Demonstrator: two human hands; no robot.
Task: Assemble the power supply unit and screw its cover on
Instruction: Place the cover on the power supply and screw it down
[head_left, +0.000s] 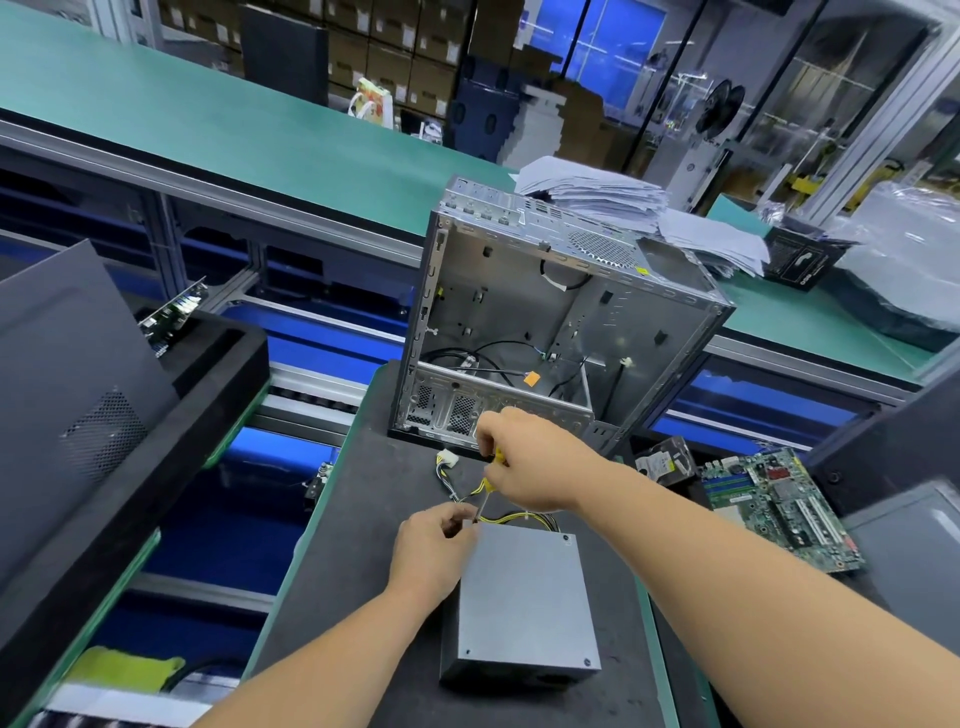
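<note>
Grey power supply unit (524, 597), label unreadable

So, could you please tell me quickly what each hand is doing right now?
Left hand: fingers pinched at the far-left corner of the power supply unit; what they hold cannot be told.
Right hand: closed on a yellow-handled screwdriver.

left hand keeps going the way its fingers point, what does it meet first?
Probably the screwdriver shaft held by the right hand, right at the left hand's fingertips over the power supply's far corner. The yellow wires lie just beyond. Depth unclear.
</note>
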